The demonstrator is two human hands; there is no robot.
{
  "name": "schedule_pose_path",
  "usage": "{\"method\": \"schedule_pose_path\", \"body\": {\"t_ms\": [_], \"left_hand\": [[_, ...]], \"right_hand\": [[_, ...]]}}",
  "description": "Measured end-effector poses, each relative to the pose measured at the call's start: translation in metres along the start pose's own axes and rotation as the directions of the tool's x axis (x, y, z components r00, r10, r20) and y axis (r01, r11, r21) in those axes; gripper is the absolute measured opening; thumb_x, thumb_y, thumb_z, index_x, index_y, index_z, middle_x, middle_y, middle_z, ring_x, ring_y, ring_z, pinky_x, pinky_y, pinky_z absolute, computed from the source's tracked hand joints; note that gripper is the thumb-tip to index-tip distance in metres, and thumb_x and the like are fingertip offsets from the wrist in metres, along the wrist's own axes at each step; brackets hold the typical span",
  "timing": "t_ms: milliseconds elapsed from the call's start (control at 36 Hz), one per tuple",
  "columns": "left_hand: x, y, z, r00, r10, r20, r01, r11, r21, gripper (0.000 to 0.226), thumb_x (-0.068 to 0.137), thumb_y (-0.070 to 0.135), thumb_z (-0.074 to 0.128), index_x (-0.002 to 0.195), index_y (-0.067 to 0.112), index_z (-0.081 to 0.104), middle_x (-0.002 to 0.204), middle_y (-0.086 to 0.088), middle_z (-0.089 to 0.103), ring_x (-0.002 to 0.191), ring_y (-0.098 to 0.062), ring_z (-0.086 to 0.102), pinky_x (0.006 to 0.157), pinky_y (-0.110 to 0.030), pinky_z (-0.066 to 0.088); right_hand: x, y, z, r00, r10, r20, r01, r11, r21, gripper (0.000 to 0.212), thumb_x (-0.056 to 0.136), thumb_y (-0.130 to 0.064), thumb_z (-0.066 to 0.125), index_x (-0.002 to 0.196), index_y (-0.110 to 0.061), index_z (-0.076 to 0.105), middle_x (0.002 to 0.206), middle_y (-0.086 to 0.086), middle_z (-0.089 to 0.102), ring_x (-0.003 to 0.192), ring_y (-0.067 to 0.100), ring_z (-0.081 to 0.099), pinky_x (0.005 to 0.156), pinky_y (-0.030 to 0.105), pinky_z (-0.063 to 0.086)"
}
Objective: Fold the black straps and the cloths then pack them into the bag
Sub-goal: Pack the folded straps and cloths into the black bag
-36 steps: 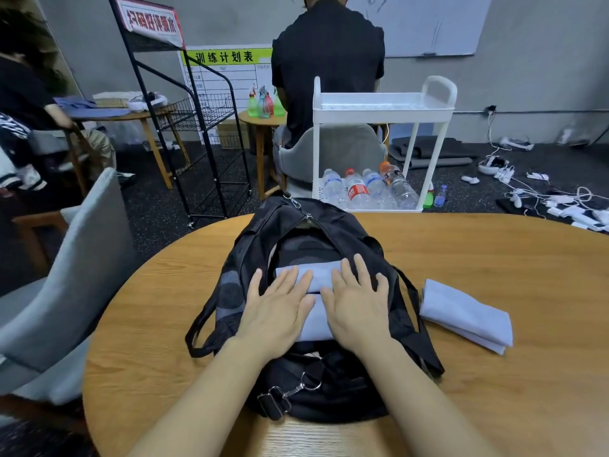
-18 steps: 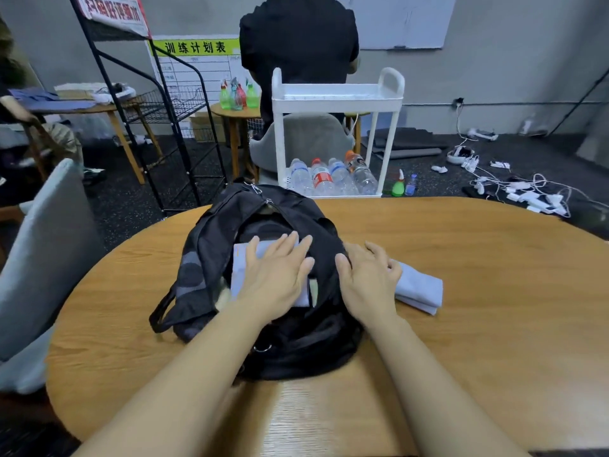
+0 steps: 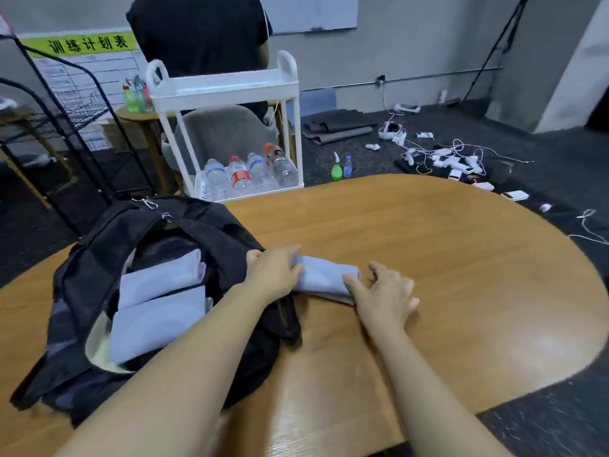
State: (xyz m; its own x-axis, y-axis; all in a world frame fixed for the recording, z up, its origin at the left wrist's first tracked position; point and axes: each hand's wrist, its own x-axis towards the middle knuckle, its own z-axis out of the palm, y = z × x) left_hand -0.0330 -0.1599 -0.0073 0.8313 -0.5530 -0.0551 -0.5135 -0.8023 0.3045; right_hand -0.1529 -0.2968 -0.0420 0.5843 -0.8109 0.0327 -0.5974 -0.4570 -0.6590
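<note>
A black bag (image 3: 99,258) lies unzipped on the left of the wooden table (image 3: 428,258). Two folded light-blue cloths (image 3: 158,301) lie inside its opening. Another folded light-blue cloth (image 3: 324,277) lies on the table against the bag's right side. My left hand (image 3: 275,272) grips this cloth's left end, fingers curled over it. My right hand (image 3: 384,291) is at the cloth's right end, its thumb touching the near edge and its fingers loose. No black straps show.
Beyond the table's far edge stands a white cart (image 3: 227,133) holding water bottles. A person in black (image 3: 197,37) sits behind it. A black wire rack (image 3: 66,127) stands at the left. Cables and devices (image 3: 445,156) litter the floor at the right.
Both hands left the cloth in the bag and moved right to the folded cloth on the table. The left hand now grips its left end. The camera turned right.
</note>
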Motion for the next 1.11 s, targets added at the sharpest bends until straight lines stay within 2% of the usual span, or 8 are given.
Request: {"method": "schedule_pose_path", "body": {"t_ms": [56, 167, 250, 333, 417, 583, 833, 1111], "left_hand": [[0.006, -0.002, 0.003, 0.999, 0.002, 0.05, -0.004, 0.999, 0.039, 0.031, 0.102, 0.033, 0.043, 0.13, 0.027, 0.054, 0.114, 0.003, 0.061, 0.116, -0.024, 0.053, 0.089, -0.035, 0.022], [0.01, -0.002, 0.002, 0.992, -0.005, 0.127, -0.006, 0.996, 0.085, 0.043, 0.101, 0.038, 0.045, 0.143, 0.028, 0.045, 0.135, 0.003, 0.056, 0.127, -0.023, 0.047, 0.088, -0.034, 0.019], [0.014, 0.0, -0.002, 0.984, -0.016, 0.175, -0.002, 0.994, 0.105, 0.045, 0.099, 0.04, 0.048, 0.143, 0.029, 0.044, 0.136, 0.003, 0.055, 0.127, -0.024, 0.045, 0.09, -0.037, 0.02], [0.016, -0.001, -0.003, 0.99, -0.009, 0.137, -0.009, 0.992, 0.127, 0.025, 0.094, 0.041, 0.053, 0.114, 0.027, 0.057, 0.12, 0.001, 0.062, 0.11, -0.022, 0.05, 0.083, -0.036, 0.022], [0.016, -0.004, -0.003, 0.994, -0.002, 0.108, -0.011, 0.993, 0.12, 0.022, 0.089, 0.044, 0.058, 0.105, 0.029, 0.057, 0.104, 0.006, 0.061, 0.101, -0.018, 0.049, 0.083, -0.035, 0.023], [0.009, -0.009, -0.002, 0.993, -0.023, 0.12, 0.031, 0.997, -0.066, 0.017, 0.084, 0.04, 0.061, 0.094, 0.027, 0.054, 0.085, 0.005, 0.057, 0.099, -0.025, 0.05, 0.082, -0.032, 0.028], [-0.007, 0.005, -0.024, 0.994, -0.093, -0.055, 0.06, 0.899, -0.433, 0.017, 0.086, 0.04, 0.068, 0.092, 0.034, 0.053, 0.086, 0.014, 0.06, 0.093, -0.015, 0.057, 0.093, -0.033, 0.039], [-0.038, -0.012, -0.061, 0.977, -0.119, -0.178, 0.008, 0.851, -0.525, 0.028, 0.087, 0.032, 0.068, 0.107, 0.027, 0.049, 0.077, 0.011, 0.054, 0.078, -0.013, 0.053, 0.098, -0.045, 0.043]], "right_hand": [[0.005, -0.001, 0.003, 0.998, -0.005, 0.07, 0.008, 0.999, -0.046, 0.059, 0.082, -0.056, 0.063, 0.134, -0.029, 0.054, 0.134, 0.003, 0.052, 0.127, 0.026, 0.034, 0.096, 0.039, 0.027], [0.01, 0.001, 0.006, 0.985, 0.001, 0.171, 0.018, 0.994, -0.11, 0.057, 0.081, -0.06, 0.062, 0.128, -0.029, 0.056, 0.134, 0.006, 0.048, 0.128, 0.028, 0.031, 0.099, 0.042, 0.027], [0.012, 0.0, 0.004, 0.981, -0.009, 0.194, 0.039, 0.988, -0.15, 0.057, 0.08, -0.06, 0.062, 0.127, -0.03, 0.055, 0.132, 0.005, 0.047, 0.126, 0.028, 0.032, 0.096, 0.04, 0.028], [0.012, -0.001, 0.003, 0.981, -0.06, 0.185, 0.089, 0.984, -0.155, 0.051, 0.079, -0.056, 0.064, 0.121, -0.028, 0.055, 0.127, 0.003, 0.047, 0.12, 0.026, 0.032, 0.091, 0.039, 0.027], [0.009, -0.001, 0.004, 0.981, -0.129, 0.147, 0.147, 0.982, -0.119, 0.035, 0.08, -0.047, 0.066, 0.107, -0.026, 0.056, 0.119, 0.0, 0.048, 0.116, 0.024, 0.032, 0.088, 0.037, 0.024], [0.006, -0.002, 0.006, 0.979, -0.133, 0.155, 0.133, 0.991, 0.006, 0.019, 0.083, -0.035, 0.064, 0.091, -0.025, 0.05, 0.079, -0.015, 0.043, 0.112, 0.017, 0.035, 0.089, 0.037, 0.024], [0.016, -0.015, -0.015, 0.975, 0.06, 0.212, -0.096, 0.982, 0.164, 0.025, 0.086, -0.033, 0.06, 0.075, -0.019, 0.042, 0.084, -0.004, 0.055, 0.108, 0.027, 0.052, 0.081, 0.037, 0.02], [-0.004, -0.06, -0.027, 0.986, -0.017, 0.168, -0.021, 0.976, 0.219, 0.02, 0.085, -0.031, 0.062, 0.077, -0.021, 0.046, 0.077, -0.001, 0.057, 0.1, 0.028, 0.054, 0.088, 0.039, 0.03]]}}
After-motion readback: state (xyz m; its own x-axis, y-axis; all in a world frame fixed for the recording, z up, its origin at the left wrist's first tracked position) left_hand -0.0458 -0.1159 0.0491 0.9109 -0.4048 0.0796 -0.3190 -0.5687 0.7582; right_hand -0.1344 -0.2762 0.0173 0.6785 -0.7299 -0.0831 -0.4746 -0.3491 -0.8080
